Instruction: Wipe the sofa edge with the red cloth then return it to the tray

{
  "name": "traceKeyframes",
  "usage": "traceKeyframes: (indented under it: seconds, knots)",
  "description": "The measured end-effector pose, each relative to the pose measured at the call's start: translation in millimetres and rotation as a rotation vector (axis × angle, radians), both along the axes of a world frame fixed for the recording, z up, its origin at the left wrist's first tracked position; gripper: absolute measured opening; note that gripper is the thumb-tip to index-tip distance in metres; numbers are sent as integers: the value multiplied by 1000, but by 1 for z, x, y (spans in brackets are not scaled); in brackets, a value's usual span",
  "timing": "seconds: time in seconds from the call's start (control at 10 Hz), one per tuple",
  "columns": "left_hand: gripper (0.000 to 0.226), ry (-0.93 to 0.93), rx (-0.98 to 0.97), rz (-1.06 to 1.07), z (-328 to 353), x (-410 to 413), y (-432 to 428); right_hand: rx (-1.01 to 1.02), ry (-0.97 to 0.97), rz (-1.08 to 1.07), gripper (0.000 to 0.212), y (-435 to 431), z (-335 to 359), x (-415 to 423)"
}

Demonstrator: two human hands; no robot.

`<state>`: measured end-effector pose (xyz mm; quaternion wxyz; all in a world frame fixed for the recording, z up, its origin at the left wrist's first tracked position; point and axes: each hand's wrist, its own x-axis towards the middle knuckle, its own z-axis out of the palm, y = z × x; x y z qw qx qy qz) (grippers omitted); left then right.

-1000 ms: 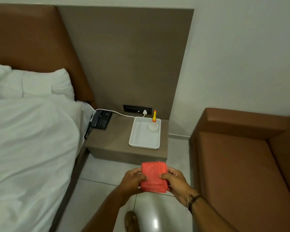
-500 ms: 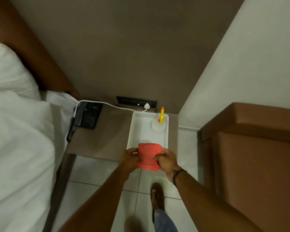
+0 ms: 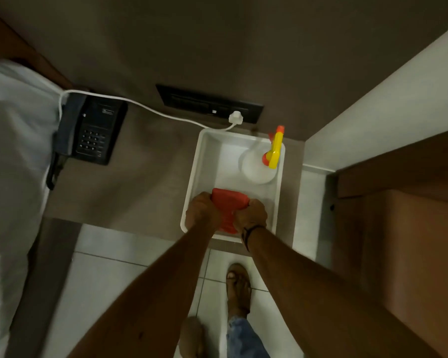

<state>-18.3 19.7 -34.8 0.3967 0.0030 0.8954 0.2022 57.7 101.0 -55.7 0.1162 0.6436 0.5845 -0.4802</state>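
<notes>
Two hands, our left hand (image 3: 203, 211) and right hand (image 3: 251, 215), grip one folded red cloth (image 3: 230, 202) with curled fingers, now lowered inside the one white tray (image 3: 197, 177) beside one spray bottle (image 3: 259, 166); earlier we held it above the floor.

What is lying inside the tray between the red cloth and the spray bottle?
Nothing. In the head view, the stretch of white tray floor between the red cloth and the spray bottle is bare.

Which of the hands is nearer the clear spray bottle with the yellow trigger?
Right. The right hand grips the folded red cloth just below the clear spray bottle with the yellow trigger; the left hand holds the cloth's far side.
</notes>
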Motion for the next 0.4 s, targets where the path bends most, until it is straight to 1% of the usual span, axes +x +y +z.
traceKeyframes:
  seconds: [0.1,0.2,0.3,0.4]
  knots:
    - [39,39,-53,-12,-5,4,2,57,-41,42,36,-2,-2,-1]
    - [33,131,-82,-64,-3,7,5,132,-67,79,38,-3,1,-5]
    - [31,205,-131,-181,3,13,8,176,-64,79,45,-7,4,-2]
    - [54,302,-175,-374,14,13,9,186,-65,105,52,-7,16,1]
